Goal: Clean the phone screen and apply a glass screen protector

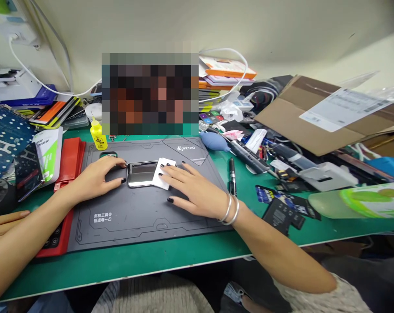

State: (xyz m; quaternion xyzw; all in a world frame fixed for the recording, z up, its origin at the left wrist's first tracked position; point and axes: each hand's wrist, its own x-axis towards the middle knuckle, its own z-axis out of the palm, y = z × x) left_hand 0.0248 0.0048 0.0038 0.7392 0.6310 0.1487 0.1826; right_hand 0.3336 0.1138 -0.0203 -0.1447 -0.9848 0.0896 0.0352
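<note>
A smartphone with a dark screen and a pale frame lies flat on a grey work mat. My left hand is at its left end, thumb and index finger apart, their tips at the edge. With fingers spread, my right hand presses a folded white wipe onto the right end of the phone. The wipe hides that end. The right thumb is held away from the wipe, over the mat. Behind my left hand lies a dark green-edged object, partly covered.
A yellow dropper bottle stands behind the mat. Red cases lie left, near another person's hand. Rightward are a blue air blower, a black pen-like tool, batteries, a drink bottle and a cardboard box.
</note>
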